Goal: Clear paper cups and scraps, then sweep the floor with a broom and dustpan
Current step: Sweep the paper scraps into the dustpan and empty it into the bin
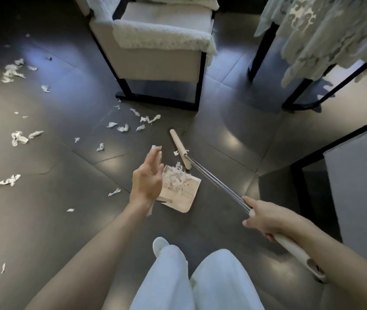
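Head view: the right hand (265, 220) is wrapped round the broom (211, 175), where its metal shaft meets the cream grip, with the forefinger laid along the shaft. From that grip the long handle runs forward and to the left, sloping down to the floor (66, 164), and the cream end sticks out behind the wrist. At the far end the broom head (179, 148) lies crosswise to the shaft, its long axis pointing away from the person and slightly left.

The left hand (147, 182) hangs with its fingers straight and close together, clasping nothing that can be made out. A scrap shows right at its fingertips, but I cannot tell whether it is touched.

Just right of this hand, between the two hands, the dustpan (183, 198) sits flat on the floor. White shreds (173, 179) are heaped at its end beside the broom head.

More paper scraps (123, 128) lie scattered beyond and left of the left hand. Farther ahead stand a pale armchair (155, 63) and, to the right, a lace cloth (323, 30).
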Demonstrator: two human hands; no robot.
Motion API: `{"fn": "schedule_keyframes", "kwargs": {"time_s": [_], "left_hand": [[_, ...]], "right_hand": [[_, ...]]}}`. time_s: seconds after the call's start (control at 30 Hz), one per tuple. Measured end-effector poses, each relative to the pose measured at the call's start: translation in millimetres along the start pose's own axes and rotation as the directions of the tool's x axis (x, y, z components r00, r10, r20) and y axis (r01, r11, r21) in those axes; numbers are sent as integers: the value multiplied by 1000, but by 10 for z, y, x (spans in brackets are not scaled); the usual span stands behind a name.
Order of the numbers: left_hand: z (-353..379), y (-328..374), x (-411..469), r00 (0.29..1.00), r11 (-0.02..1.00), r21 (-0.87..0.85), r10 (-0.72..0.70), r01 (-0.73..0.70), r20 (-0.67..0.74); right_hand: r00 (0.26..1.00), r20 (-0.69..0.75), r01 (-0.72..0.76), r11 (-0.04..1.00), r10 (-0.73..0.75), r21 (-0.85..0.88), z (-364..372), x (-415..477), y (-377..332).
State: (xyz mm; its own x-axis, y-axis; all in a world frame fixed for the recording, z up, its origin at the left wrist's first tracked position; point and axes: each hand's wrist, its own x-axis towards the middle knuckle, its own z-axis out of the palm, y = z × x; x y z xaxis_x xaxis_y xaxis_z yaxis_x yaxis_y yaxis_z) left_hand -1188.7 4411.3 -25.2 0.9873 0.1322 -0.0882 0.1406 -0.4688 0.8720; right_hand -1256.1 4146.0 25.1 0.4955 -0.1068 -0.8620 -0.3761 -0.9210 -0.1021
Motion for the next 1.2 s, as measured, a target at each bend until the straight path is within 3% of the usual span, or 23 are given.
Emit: {"fn": "schedule_keyframes", "kwargs": {"time_s": [0.37,0.63,0.77,0.97,1.2], "left_hand": [[58,84,863,946,972,-9,-229,233,-227],[391,312,1206,894,959,6,-261,282,-364],[404,330,1216,878,951,4,-283,309,-386],[298,278,1238,806,934,-32,-324,356,-496],[52,161,1575,792,938,-12,-300,347,-532]], "right_hand": [[992,-81,69,954,-97,-293,-1194,1377,-574],[970,189,222,872,-152,-437,-1435,1592,-544],[953,245,275,856,-181,-438,-1761,1436,-430],[950,177,311,798,-255,-516,-2215,1504,-735],[947,110,308,762,-301,-570,-2429,1954,-1619]]}}
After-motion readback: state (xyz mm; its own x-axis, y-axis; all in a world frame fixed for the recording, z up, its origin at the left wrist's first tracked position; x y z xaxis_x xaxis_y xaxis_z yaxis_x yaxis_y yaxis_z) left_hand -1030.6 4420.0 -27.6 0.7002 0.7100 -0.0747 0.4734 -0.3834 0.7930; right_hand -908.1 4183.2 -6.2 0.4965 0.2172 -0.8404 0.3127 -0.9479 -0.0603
